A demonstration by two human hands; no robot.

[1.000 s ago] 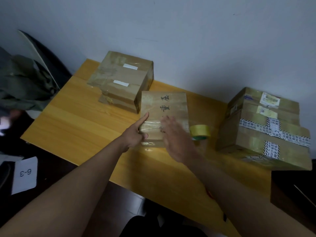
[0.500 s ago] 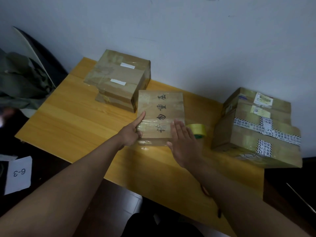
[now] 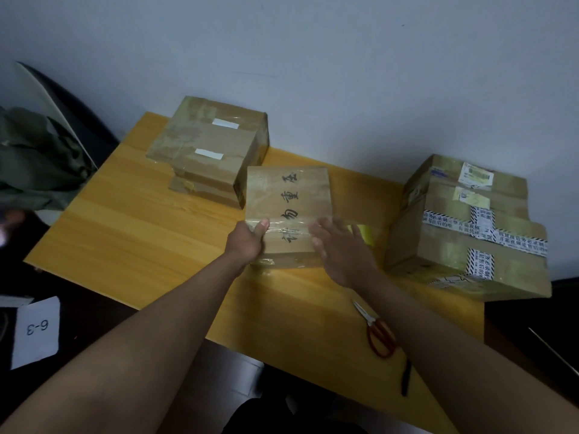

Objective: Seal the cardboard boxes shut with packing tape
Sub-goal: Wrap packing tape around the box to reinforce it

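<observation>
hands point(image 3: 247, 242) point(image 3: 343, 250) press glossy tape strip point(image 3: 289, 225) flat across square cardboard box point(image 3: 288, 189)

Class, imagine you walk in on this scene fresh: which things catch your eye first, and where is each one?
The middle box with bold black handwriting, at the table's centre, with the left hand gripping its near-left corner and the right hand flat beside it. Then the taped stack on the right, and the red-handled scissors near the front edge.
</observation>
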